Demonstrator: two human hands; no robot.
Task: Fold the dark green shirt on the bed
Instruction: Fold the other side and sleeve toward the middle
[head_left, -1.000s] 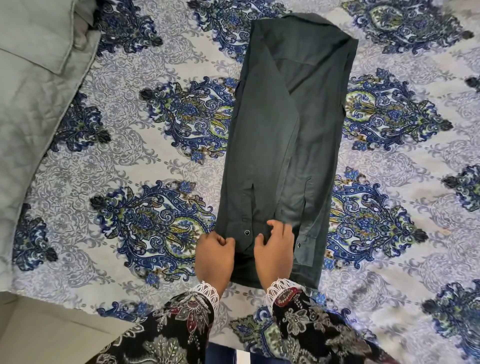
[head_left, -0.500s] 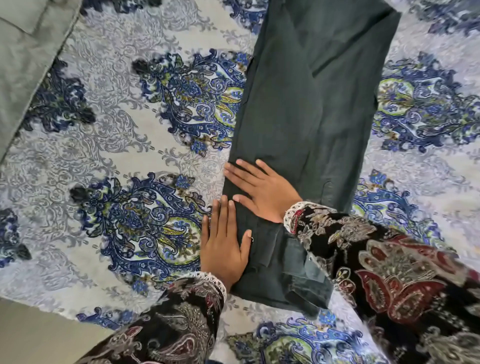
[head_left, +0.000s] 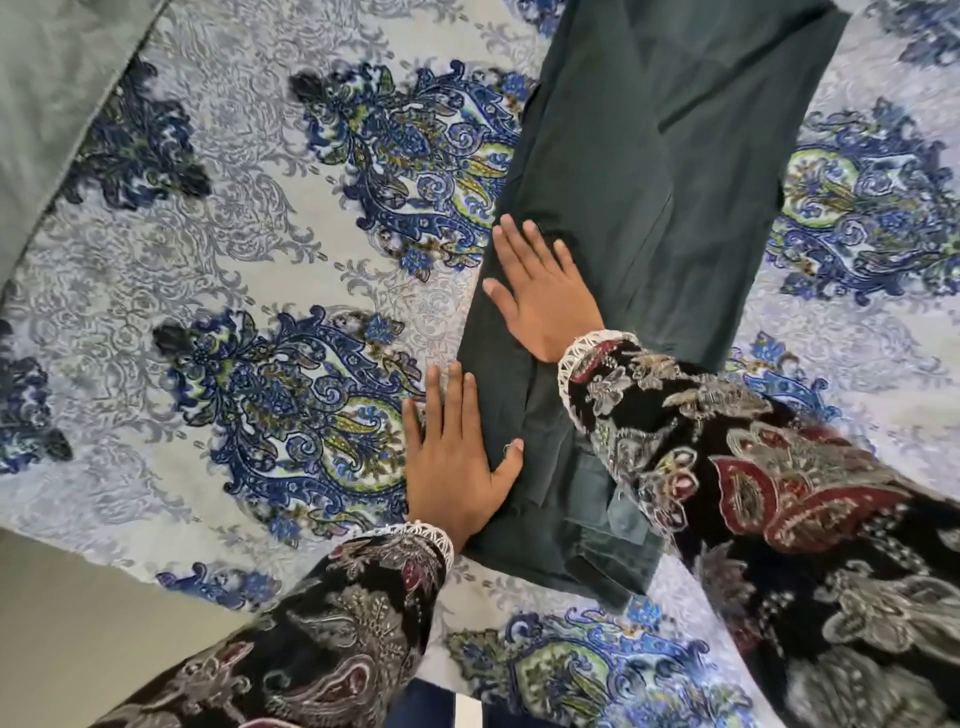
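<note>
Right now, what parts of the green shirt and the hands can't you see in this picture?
All from the head view:
- Top of the shirt: cut off by the picture's upper edge, so no collar shows.
- Shirt under the right sleeve: covered by it.
- Cloth beneath the left hand and right hand: the flat palms hide it.
- Underside of the shirt: lies against the bedsheet.

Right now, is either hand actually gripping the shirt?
No. Both the left hand and right hand lie flat, fingers spread, on the dark green shirt.

Patterned bedspread (head_left: 249, 291); grey quilt (head_left: 47, 104), perhaps.
</note>
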